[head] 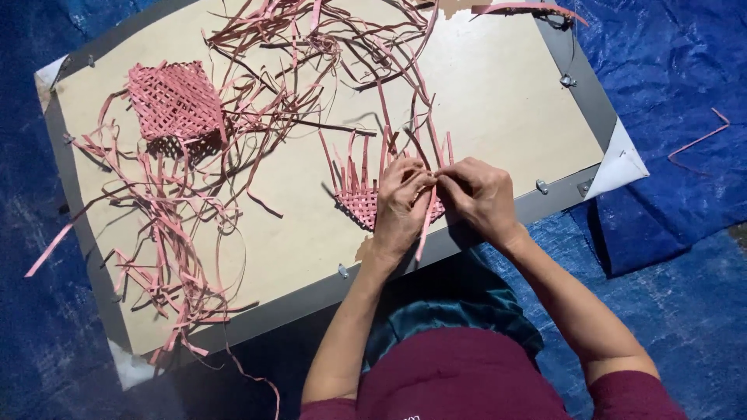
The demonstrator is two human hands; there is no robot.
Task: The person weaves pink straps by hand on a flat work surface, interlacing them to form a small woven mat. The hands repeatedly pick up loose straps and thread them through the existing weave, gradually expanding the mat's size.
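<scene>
Pink woven piece (359,198) lies under both hands, left hand (401,206) and right hand (478,194) pinching its strips.

Operator body: two bare hands, short-sleeved maroon top, teal lower garment.

The left hand (401,204) and right hand (481,196) are bare, with no gloves, rings or wrist items visible. Behind each hand the forearm is uncovered up to the elbow region. Further back from the hands, a maroon garment covers the torso; its sleeve ends show above the elbows, one behind each arm. A small patch of light printing sits at the lower edge of the maroon fabric, too small to make out. Between the forearms, just behind the wrists, a teal garment with a slight sheen and soft folds is visible.
</scene>
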